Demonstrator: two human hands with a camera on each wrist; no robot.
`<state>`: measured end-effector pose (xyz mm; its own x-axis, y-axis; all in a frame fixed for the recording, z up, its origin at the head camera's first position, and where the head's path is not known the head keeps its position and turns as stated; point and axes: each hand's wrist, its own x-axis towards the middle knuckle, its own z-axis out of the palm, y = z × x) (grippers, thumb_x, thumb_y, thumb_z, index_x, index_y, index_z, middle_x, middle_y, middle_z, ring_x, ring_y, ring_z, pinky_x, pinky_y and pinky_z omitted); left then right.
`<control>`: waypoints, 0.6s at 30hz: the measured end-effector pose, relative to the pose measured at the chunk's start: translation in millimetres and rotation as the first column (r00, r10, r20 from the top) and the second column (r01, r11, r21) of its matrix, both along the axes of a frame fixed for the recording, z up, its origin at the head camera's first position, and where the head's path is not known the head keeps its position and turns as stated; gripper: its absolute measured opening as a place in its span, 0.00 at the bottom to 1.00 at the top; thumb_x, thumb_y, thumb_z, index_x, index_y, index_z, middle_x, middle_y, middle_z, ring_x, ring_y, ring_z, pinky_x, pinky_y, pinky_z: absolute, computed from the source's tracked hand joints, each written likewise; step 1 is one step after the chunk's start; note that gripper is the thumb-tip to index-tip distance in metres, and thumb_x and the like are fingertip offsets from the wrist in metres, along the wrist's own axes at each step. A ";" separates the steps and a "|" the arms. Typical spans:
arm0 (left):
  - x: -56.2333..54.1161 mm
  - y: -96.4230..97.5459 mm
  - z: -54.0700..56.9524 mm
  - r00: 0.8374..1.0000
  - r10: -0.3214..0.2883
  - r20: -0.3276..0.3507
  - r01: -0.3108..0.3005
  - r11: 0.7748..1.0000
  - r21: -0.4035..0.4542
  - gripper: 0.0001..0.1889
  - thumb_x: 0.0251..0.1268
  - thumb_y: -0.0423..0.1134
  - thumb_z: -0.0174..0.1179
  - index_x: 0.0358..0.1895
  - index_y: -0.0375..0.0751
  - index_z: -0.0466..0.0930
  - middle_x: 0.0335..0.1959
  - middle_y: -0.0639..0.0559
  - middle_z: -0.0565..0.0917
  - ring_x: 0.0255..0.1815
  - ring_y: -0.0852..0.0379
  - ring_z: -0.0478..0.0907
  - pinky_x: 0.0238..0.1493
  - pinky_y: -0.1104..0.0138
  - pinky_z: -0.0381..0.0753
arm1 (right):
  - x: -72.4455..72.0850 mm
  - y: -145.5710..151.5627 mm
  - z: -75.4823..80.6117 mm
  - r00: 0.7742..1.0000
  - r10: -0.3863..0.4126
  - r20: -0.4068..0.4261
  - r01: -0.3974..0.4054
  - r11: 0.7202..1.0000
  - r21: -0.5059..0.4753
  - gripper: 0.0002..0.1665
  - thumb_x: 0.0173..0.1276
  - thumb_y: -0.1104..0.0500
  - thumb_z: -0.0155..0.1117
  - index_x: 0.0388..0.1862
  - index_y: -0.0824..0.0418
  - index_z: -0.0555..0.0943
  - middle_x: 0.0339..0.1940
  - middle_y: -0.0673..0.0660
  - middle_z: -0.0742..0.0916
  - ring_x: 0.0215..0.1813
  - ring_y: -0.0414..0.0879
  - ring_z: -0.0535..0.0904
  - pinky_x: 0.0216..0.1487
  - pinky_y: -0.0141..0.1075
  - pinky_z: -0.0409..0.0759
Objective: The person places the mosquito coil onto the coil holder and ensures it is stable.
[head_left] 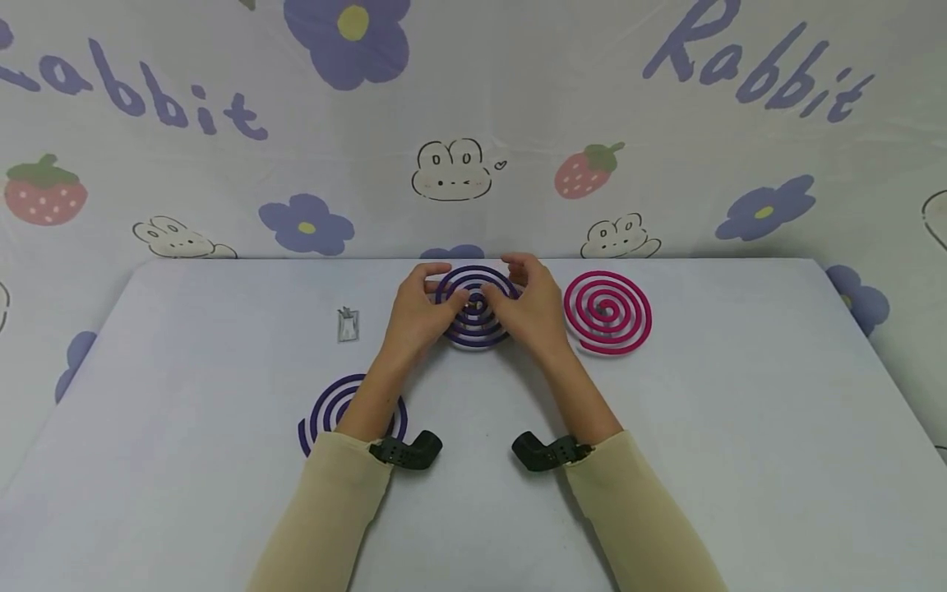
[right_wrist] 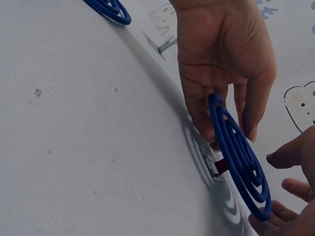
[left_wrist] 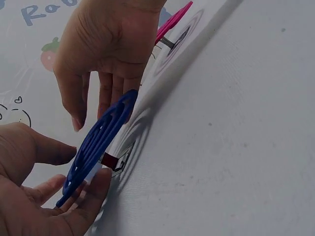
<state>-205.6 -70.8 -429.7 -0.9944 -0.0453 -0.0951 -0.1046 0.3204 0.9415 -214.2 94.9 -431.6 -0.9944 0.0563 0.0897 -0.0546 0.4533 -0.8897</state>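
Left hand [head_left: 418, 311] and right hand [head_left: 536, 311] grasp a blue coil [head_left: 477, 306] in their fingers; a pink coil [head_left: 607, 309] sits just right of them.

- Behind the table there is a pale, greyish-white printed backdrop [head_left: 518, 99], which fills the upper part of the head view.
- On it, the word "Rabbit" [head_left: 773, 64] is written two times in bluish-purple; the left one is cut by the edge of the view.
- Bluish-purple flowers [head_left: 307, 227] with yellow centres, red strawberries [head_left: 46, 199] with green leaves, and rabbits [head_left: 451, 177] in black outline are scattered around.
- The white table [head_left: 192, 493] has a straight far edge.
- The light is soft; in the wrist views the tabletop looks greyer, with small dark specks [right_wrist: 38, 92].
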 end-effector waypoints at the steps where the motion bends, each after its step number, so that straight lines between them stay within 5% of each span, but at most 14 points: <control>1: -0.2 -0.3 1.0 1.000 0.001 -0.002 -0.001 1.000 -0.005 0.28 0.72 0.38 0.67 0.73 0.41 0.73 0.66 0.34 0.82 0.69 0.40 0.79 0.73 0.49 0.77 | -0.2 0.0 1.8 1.000 0.003 -0.010 -0.003 1.000 -0.014 0.31 0.71 0.57 0.71 0.70 0.63 0.77 0.69 0.66 0.83 0.73 0.59 0.79 0.78 0.50 0.76; 5: -0.4 -2.6 4.7 1.000 0.003 -0.003 -0.003 0.999 -0.036 0.28 0.73 0.41 0.65 0.74 0.42 0.72 0.68 0.35 0.80 0.70 0.40 0.78 0.73 0.49 0.77 | -0.4 1.5 8.2 0.998 0.036 -0.043 -0.038 0.999 -0.036 0.30 0.73 0.59 0.69 0.72 0.64 0.75 0.72 0.67 0.81 0.75 0.60 0.78 0.78 0.50 0.76; 12: -1.9 -14.5 13.2 0.997 -0.038 -0.062 0.033 0.997 -0.070 0.30 0.76 0.44 0.63 0.77 0.42 0.68 0.70 0.36 0.79 0.71 0.39 0.80 0.72 0.49 0.80 | 0.2 7.0 16.5 0.986 0.114 -0.124 -0.105 0.992 0.072 0.30 0.75 0.56 0.68 0.72 0.63 0.76 0.72 0.64 0.81 0.76 0.60 0.76 0.80 0.53 0.73; 18: 0.7 -24.8 22.2 0.971 -0.162 -0.173 0.135 0.979 -0.155 0.33 0.77 0.46 0.63 0.79 0.41 0.66 0.76 0.36 0.75 0.78 0.38 0.73 0.79 0.47 0.72 | 1.6 12.2 20.3 0.968 0.180 -0.175 -0.156 0.977 0.144 0.30 0.75 0.55 0.68 0.72 0.63 0.76 0.72 0.63 0.82 0.77 0.60 0.75 0.80 0.55 0.72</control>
